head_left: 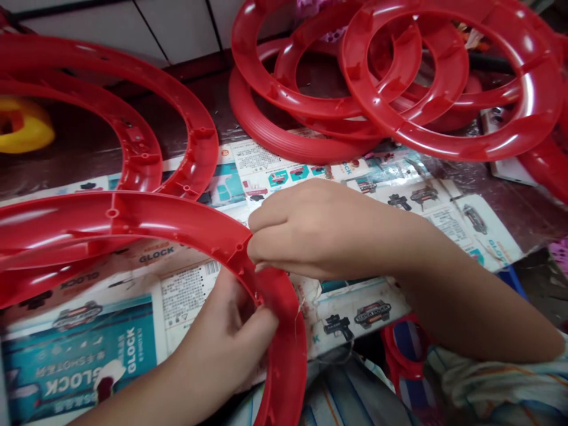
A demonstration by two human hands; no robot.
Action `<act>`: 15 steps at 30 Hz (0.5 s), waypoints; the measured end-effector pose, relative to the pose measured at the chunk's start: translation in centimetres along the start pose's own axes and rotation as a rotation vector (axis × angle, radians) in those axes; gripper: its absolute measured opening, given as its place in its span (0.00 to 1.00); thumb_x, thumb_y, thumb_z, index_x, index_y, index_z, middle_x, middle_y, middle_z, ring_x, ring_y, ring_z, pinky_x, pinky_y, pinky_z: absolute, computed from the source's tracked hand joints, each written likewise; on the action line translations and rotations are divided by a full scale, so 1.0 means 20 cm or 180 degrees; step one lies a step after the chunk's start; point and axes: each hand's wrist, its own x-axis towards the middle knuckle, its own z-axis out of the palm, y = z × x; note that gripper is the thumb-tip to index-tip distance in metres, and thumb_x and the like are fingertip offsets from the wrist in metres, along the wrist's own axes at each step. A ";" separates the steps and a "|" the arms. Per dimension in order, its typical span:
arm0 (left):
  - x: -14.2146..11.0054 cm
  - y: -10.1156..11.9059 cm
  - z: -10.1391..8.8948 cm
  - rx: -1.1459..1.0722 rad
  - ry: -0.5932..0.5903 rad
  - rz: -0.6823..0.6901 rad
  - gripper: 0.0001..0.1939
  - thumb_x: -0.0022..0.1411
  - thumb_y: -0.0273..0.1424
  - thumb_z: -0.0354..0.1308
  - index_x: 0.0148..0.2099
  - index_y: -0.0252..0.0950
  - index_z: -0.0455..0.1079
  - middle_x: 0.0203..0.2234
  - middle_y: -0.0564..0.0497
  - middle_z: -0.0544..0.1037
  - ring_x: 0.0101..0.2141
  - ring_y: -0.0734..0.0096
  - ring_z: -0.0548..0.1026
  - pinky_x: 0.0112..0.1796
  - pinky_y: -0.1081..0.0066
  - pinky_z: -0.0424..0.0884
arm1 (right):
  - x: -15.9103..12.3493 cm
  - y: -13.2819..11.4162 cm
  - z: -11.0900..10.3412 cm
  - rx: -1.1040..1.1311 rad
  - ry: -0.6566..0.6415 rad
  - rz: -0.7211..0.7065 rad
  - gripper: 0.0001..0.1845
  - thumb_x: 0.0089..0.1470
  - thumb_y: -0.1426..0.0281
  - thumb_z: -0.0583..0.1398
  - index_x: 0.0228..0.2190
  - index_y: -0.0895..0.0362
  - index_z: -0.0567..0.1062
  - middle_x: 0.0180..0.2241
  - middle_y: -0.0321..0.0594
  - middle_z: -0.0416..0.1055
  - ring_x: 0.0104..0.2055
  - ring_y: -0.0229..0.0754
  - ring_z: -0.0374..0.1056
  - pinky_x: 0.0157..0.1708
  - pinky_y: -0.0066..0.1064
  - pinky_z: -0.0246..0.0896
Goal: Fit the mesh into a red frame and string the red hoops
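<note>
Heads up, your right hand's (317, 231) fingertips were curled out of sight, your left fingers were partly hidden behind the red ring (284, 349), and the yellow piece (24, 125) got cut off at the left edge.

glossy red rings (492, 142) | yellow ring (33, 127) (lone yellow) | cardboard (89, 355): teal-and-white print

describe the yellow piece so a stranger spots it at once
Find the printed cardboard on the dark red table. Beyond its far left side, big red rings arch around the yellow piece, cut off by the picture's edge. It is rounded, the one yellow thing among red neighbours.
</note>
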 end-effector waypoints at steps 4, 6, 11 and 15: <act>0.00 0.01 0.01 0.0044 -0.0055 0.0163 0.10 0.55 0.28 0.56 0.40 0.39 0.60 0.26 0.59 0.75 0.27 0.75 0.73 0.26 0.78 0.69 | -0.01 0.00 0.03 -0.0186 0.0594 -0.0266 0.11 0.59 0.77 0.52 0.26 0.57 0.69 0.26 0.31 0.55 0.29 0.34 0.48 0.27 0.29 0.39; -0.01 0.02 0.02 -0.0112 -0.0203 0.0252 0.12 0.53 0.26 0.55 0.40 0.39 0.59 0.28 0.59 0.74 0.29 0.75 0.73 0.27 0.78 0.68 | -0.01 0.00 0.05 -0.0218 0.0787 -0.0327 0.13 0.60 0.76 0.50 0.26 0.58 0.69 0.27 0.32 0.55 0.29 0.34 0.48 0.27 0.30 0.38; -0.01 0.01 0.01 0.0078 -0.0454 -0.0017 0.12 0.51 0.22 0.52 0.39 0.39 0.60 0.26 0.59 0.71 0.27 0.74 0.71 0.25 0.77 0.67 | 0.00 0.00 0.08 0.0038 0.0853 -0.0422 0.13 0.61 0.76 0.48 0.30 0.59 0.71 0.27 0.33 0.59 0.29 0.33 0.51 0.27 0.29 0.39; -0.02 -0.01 -0.01 0.0039 -0.0570 0.0037 0.11 0.56 0.27 0.55 0.43 0.39 0.62 0.33 0.54 0.73 0.34 0.70 0.73 0.33 0.72 0.71 | 0.00 0.01 0.09 0.0292 0.0730 -0.0316 0.10 0.59 0.75 0.53 0.31 0.60 0.73 0.29 0.35 0.65 0.31 0.34 0.56 0.29 0.27 0.45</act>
